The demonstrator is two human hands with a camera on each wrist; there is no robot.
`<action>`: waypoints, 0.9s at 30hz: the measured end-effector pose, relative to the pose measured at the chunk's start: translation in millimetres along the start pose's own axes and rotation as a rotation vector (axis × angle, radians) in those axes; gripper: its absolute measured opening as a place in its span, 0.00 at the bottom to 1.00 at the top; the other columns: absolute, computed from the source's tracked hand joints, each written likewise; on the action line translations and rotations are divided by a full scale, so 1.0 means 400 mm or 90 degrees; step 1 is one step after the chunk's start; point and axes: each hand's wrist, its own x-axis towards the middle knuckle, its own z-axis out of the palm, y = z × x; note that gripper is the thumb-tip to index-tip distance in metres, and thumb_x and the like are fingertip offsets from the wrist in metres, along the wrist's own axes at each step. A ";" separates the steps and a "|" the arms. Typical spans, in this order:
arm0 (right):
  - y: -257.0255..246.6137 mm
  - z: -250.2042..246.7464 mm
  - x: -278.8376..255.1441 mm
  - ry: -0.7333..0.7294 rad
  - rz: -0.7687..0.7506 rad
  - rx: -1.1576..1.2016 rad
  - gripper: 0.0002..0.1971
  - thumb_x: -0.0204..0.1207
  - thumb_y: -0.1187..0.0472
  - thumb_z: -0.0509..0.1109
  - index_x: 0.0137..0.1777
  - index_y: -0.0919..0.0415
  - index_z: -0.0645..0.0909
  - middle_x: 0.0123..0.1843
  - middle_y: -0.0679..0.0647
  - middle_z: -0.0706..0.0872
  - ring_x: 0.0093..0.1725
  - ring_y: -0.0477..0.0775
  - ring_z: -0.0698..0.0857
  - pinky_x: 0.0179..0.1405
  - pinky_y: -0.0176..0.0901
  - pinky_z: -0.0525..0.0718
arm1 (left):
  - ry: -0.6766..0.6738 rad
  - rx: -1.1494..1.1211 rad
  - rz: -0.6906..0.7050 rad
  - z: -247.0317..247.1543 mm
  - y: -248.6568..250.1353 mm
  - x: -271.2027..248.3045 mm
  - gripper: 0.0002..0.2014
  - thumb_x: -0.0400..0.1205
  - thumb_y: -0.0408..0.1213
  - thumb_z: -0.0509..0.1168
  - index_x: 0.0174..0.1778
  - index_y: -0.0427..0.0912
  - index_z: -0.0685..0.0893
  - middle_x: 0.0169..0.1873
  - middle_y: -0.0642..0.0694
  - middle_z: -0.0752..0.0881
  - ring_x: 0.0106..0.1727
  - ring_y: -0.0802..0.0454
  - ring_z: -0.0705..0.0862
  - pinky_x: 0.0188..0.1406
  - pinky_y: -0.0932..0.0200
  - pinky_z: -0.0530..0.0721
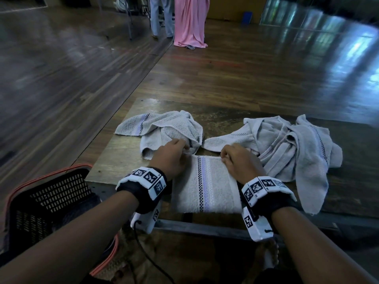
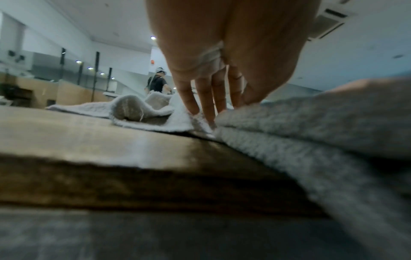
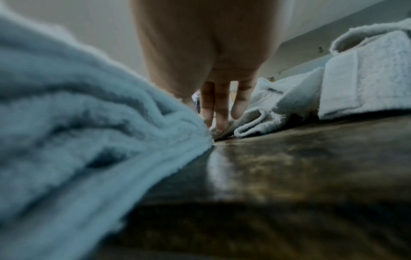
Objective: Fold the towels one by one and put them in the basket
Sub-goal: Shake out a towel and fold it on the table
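Both hands, left hand and right hand, pinch the far corners of the folded towel on the table, probably squaring its edges. The basket waits at left (handy drop spot).

Bare table open toward black basket at left; crumpled towel just beyond, towel heap crowding right (both touching folded towel).
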 end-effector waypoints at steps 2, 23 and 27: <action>-0.016 -0.004 -0.006 0.023 0.001 -0.097 0.09 0.79 0.55 0.62 0.51 0.54 0.83 0.53 0.54 0.79 0.54 0.57 0.79 0.51 0.51 0.79 | 0.011 0.047 0.044 0.003 0.025 -0.016 0.12 0.79 0.40 0.61 0.59 0.44 0.78 0.59 0.46 0.81 0.57 0.44 0.81 0.56 0.50 0.75; 0.026 0.032 -0.130 -0.066 0.272 0.028 0.23 0.73 0.32 0.57 0.49 0.48 0.84 0.60 0.54 0.82 0.67 0.62 0.72 0.68 0.59 0.65 | 0.060 0.128 -0.157 0.075 0.013 -0.130 0.20 0.83 0.49 0.50 0.67 0.45 0.72 0.64 0.44 0.76 0.67 0.45 0.71 0.67 0.44 0.62; 0.014 -0.002 -0.102 -0.205 0.311 0.186 0.27 0.65 0.30 0.66 0.21 0.54 0.73 0.28 0.51 0.81 0.40 0.55 0.81 0.48 0.49 0.75 | -0.026 0.069 -0.306 0.047 0.018 -0.105 0.19 0.79 0.54 0.55 0.52 0.42 0.80 0.55 0.42 0.84 0.60 0.40 0.78 0.63 0.43 0.69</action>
